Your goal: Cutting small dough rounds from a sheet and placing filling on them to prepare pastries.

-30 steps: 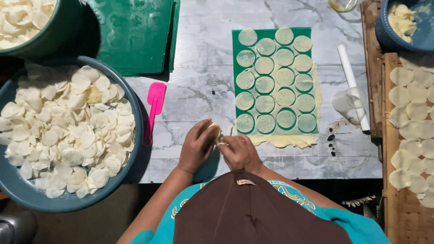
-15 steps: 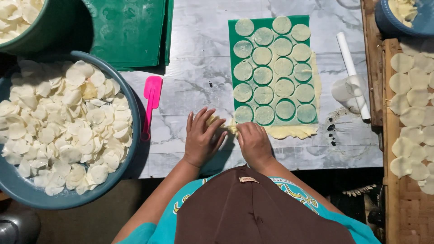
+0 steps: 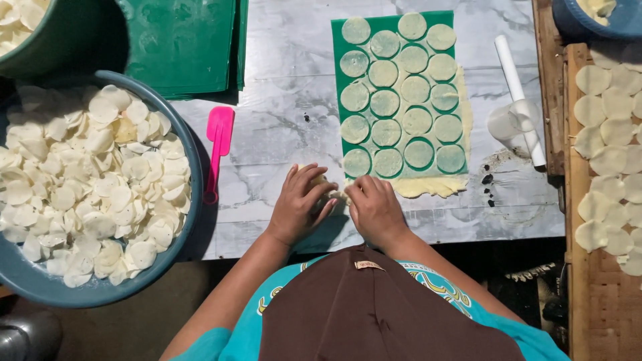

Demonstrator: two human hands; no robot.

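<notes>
Dough lump [image 3: 329, 192] at table [image 3: 281, 127] near edge, pressed between left hand [image 3: 299, 204], right hand [image 3: 376, 208]; fingers curled.

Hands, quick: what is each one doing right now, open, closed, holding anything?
Left hand: fingers curled over a lump of dough, pressing it on the marble table.
Right hand: closed on the same lump of dough.

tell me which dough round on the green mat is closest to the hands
The bottom-left round on the green mat, in the row nearest the person. It lies just above the right hand, while the other rounds sit farther up or off to the right.
</notes>
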